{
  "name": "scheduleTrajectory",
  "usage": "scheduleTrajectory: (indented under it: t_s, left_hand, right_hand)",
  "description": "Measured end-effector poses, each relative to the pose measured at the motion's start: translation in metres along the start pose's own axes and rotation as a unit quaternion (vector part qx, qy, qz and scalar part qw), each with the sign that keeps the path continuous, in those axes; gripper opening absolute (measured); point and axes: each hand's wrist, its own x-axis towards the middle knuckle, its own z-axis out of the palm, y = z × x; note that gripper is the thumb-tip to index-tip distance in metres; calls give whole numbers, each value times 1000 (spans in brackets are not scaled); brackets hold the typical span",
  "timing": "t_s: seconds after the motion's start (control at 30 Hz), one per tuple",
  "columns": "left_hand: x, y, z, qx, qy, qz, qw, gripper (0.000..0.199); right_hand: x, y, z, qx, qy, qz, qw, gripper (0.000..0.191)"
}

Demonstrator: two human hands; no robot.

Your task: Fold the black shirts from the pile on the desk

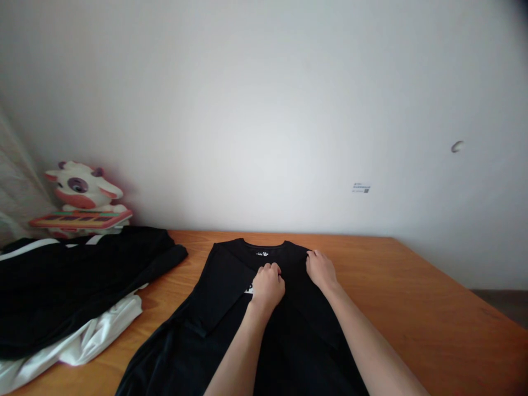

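Observation:
A black T-shirt (231,308) lies flat on the wooden table (412,308), collar toward the wall, its left sleeve folded inward over the body. My left hand (267,286) rests on the shirt's chest below the collar, fingers curled onto the fabric at the folded sleeve's edge. My right hand (320,269) presses on the right shoulder area next to the collar, fingers bent down onto the cloth. A bit of white print shows beside my left hand.
A pile of clothes sits at the left: a black garment (74,280) with a white stripe over a white garment (99,335). Behind it a cow toy (82,192) on a red keyboard stands by the white wall (264,110).

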Motion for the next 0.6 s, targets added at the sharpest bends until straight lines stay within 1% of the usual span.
scheduleTrajectory:
  t_s: [0.17,0.33,0.43,0.5,0.6]
  left_hand:
    - [1,-1,3,14,2,31,999,26]
    - [4,-8,8,8,2,36,999,27]
    - [5,-11,11,10,4,39,999,27]
    - [4,-11,12,13,4,43,999,27]
    - [2,-11,13,19,8,54,998,29]
  right_hand:
    - [-20,-12,4,19,-17,2,1000,54]
    - [-47,-31,2,50,-49,-47,996,59]
    - [-61,-41,-2,80,-48,-64,994,60]
    - [-70,-42,-5,97,-42,-71,992,60]
    - [-85,-35,-9,114,-45,-93,988,60]
